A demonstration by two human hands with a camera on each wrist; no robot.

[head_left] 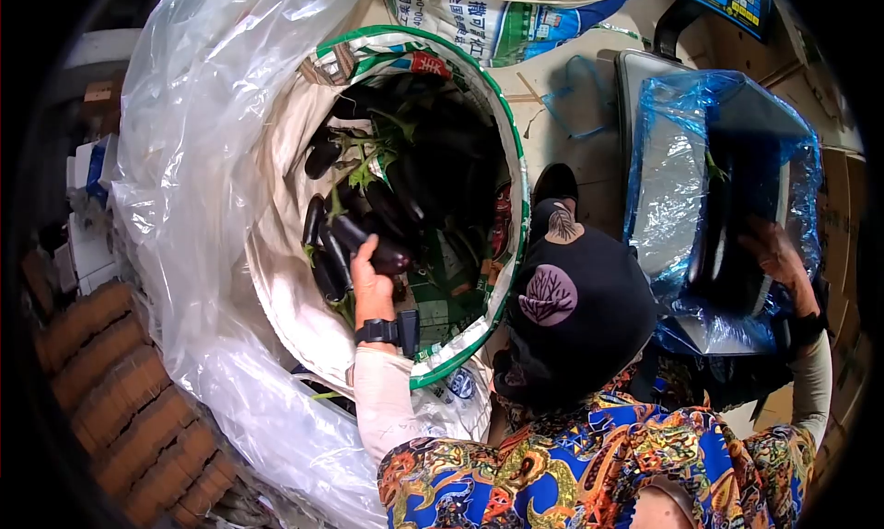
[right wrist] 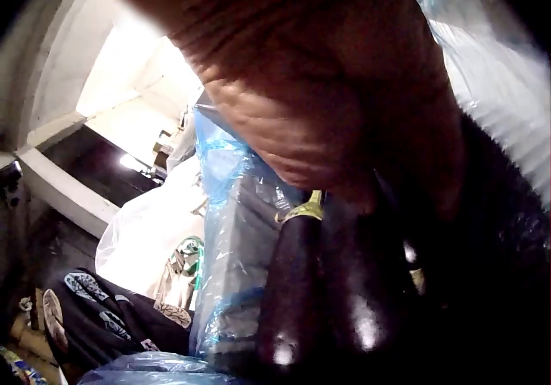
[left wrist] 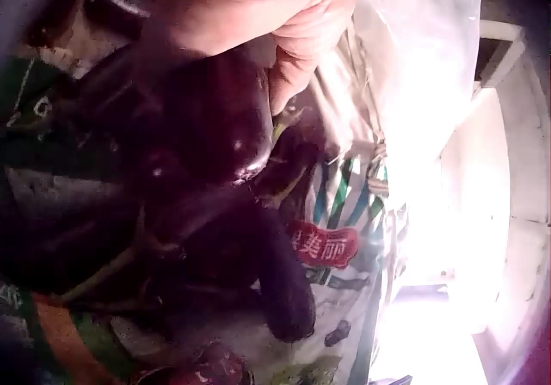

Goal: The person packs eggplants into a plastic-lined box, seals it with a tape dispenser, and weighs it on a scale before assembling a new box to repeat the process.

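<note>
With left hand (head_left: 373, 285), grips eggplant (head_left: 391, 258) aslant inside sack (head_left: 276, 253), stem end farthest from wrist. With right hand (head_left: 781, 257), reaches over eggplants (head_left: 717, 207) in blue plastic liner (head_left: 665, 225); cannot tell finger closure.

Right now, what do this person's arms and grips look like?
Pale sleeves cover both forearms, beyond a colourful patterned top. Black bands circle both wrists, the left carrying a dark block. Left grip and right grip wear no gloves.

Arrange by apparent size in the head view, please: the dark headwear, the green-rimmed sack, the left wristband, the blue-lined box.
Largest to smallest:
Green-rimmed sack
Blue-lined box
Dark headwear
Left wristband
</note>
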